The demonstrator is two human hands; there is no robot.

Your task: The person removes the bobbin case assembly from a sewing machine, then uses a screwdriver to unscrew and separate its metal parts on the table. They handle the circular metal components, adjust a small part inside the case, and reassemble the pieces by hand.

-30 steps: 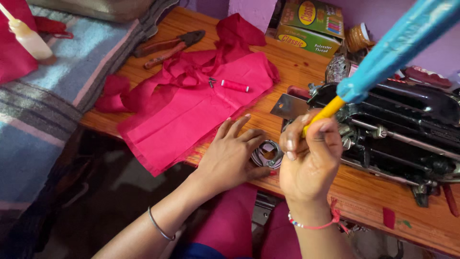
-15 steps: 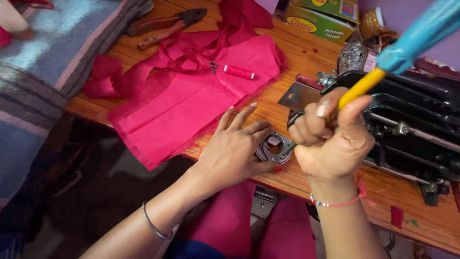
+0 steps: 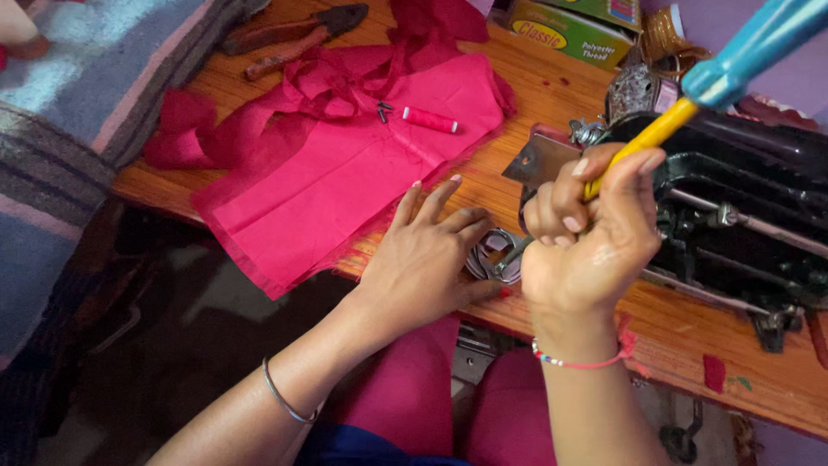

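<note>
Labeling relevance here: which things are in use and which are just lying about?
In use: screwdriver in right hand; round metal part under left hand; black sewing machine.
Lying about: pink cloth, thread spool, pliers, green box.

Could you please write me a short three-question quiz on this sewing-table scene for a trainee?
1. True or false: the right hand is closed around the yellow shaft of the blue-handled screwdriver.
2. What does the left hand rest beside? A) round silver metal part B) rusty pliers C) green cardboard box
3. Fill in: the small pink thread spool lies on the ____ fabric.

Key: 1 true; 2 A; 3 pink.
</note>
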